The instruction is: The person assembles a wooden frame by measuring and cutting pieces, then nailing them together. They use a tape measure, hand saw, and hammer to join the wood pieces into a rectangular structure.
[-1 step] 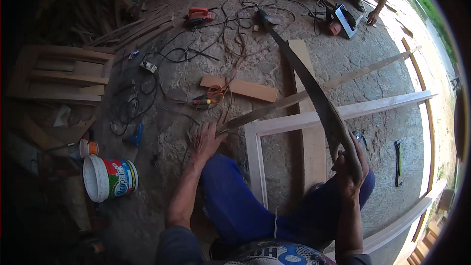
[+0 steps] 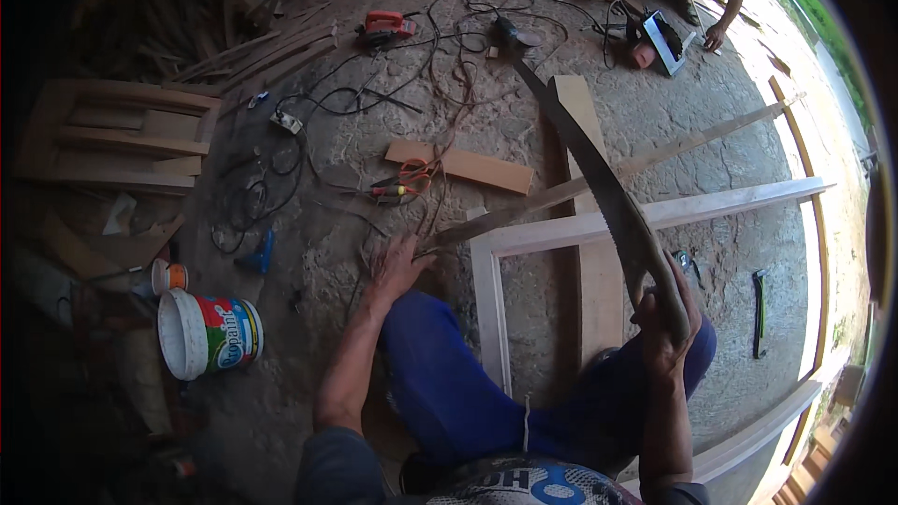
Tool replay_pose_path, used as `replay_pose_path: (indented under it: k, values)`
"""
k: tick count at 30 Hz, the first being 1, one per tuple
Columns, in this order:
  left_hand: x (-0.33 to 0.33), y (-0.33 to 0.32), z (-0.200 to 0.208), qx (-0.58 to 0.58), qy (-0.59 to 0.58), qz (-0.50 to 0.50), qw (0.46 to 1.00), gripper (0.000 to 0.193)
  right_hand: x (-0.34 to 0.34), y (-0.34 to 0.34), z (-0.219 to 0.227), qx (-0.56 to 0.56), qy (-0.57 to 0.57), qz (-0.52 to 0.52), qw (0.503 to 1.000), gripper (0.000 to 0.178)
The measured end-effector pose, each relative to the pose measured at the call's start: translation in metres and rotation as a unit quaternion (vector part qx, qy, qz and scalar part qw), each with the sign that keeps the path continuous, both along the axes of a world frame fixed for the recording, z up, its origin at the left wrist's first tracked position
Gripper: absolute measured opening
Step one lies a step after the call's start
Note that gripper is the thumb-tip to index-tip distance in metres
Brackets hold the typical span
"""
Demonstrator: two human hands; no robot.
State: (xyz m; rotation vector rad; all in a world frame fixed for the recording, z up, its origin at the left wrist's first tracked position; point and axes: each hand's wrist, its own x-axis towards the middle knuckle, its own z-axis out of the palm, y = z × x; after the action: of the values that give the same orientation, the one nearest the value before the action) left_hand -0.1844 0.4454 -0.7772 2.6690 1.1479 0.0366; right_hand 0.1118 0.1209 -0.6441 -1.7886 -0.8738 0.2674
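My right hand (image 2: 666,325) is closed round the handle of a handsaw (image 2: 599,164), whose long dark blade points up and away to the left. The blade passes above a pale wooden frame (image 2: 645,218) and a wide plank (image 2: 601,295). At my left knee, my left hand (image 2: 398,271) is at the near end of a long thin wooden batten (image 2: 510,217), its thumb and fingers on either side of that end. The batten slants away to the far right, over the plank. Orange-handled scissors or pliers (image 2: 413,176) lie just beyond my left hand.
A short board (image 2: 468,168), a red power tool (image 2: 385,26), tangled cables and a circular saw (image 2: 659,42) lie on the rough floor. A paint bucket (image 2: 187,341) lies tilted at left, near a small panelled wooden frame (image 2: 131,140). Another person's hand (image 2: 715,36) shows far right.
The view has shifted very slightly. Both hands, the handsaw and the batten keep nearly the same places.
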Motion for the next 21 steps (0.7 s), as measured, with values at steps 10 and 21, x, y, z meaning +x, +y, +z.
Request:
replay_pose_path:
  k: [10, 21]
  values:
    - [0.009, 0.030, -0.079, -0.213, -0.114, 0.029, 0.970, 0.046, -0.092, 0.040, 0.000, -0.010, 0.082, 0.123, 0.989, 0.057]
    - [0.038, 0.025, -0.072, -0.069, 0.027, 0.032, 0.997, 0.059, -0.182, 0.041, -0.010, -0.069, 0.088, 0.090, 0.990, 0.059]
